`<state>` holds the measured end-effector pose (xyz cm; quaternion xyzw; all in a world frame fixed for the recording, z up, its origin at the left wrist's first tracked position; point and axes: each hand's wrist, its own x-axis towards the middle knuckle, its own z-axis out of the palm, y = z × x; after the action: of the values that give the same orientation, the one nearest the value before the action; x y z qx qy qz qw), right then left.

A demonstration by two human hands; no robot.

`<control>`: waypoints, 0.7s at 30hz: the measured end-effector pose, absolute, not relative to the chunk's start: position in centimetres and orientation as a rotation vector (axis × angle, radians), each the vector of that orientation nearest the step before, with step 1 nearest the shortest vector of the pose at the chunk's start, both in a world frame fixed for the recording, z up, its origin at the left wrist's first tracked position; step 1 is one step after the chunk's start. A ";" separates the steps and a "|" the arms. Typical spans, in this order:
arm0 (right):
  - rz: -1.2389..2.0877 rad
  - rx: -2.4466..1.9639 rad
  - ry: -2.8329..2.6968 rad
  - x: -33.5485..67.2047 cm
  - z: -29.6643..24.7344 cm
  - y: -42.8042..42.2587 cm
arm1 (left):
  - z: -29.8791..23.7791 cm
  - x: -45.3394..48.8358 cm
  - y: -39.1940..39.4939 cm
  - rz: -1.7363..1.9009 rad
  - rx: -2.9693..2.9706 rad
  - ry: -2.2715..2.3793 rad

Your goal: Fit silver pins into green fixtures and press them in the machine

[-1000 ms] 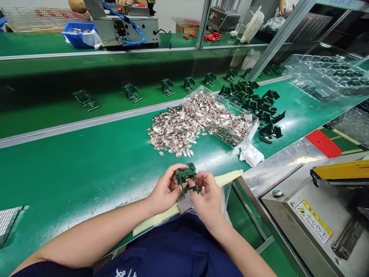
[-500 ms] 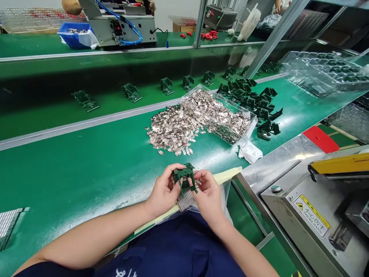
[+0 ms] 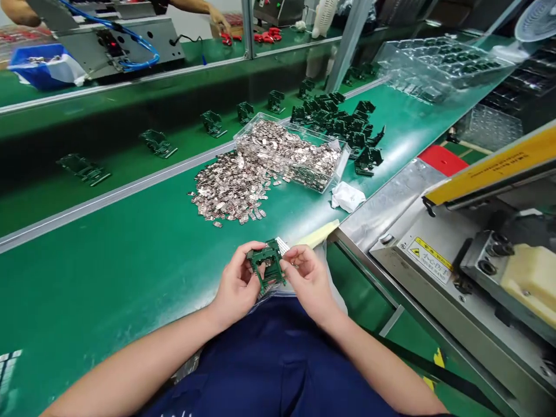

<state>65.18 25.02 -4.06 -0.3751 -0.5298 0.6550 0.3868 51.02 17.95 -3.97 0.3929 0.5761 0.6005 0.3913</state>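
My left hand grips a dark green plastic frame by its left side, fingers curled over the top. My right hand pinches the frame's right edge with thumb and fingertips. Whatever lies between those fingertips is too small to make out. Just behind the frame, a strip of small metal pieces shows, partly hidden by my hands. It rests on a clear plastic bag with a cream strip. Farther up the green bench, a heap of loose metal clips spills beside a clear plastic box full of them.
Several dark green frames lie beyond the box, with a white cloth near it. A steel machine with a yellow guard stands to my right. Across the bench, a co-worker's hand reaches near another machine.
My view has swung, shifting the bench up and left. My hands have drawn closer to me, and the green frame has turned slightly between them.
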 end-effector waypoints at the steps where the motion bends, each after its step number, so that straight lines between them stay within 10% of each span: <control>1: 1.607 -1.001 -1.355 66.3 -4.6 25.0 | -4.0 51.1 18.3 1.529 0.957 1.448; 21: 1.791 -1.014 -1.379 67.9 -10.5 23.5 | -5.8 53.2 22.3 1.484 0.872 1.292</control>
<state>67.86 23.52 -10.51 -0.3871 -0.5262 0.6834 0.3259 53.16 22.26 -5.80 0.3567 0.5283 0.6070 0.4746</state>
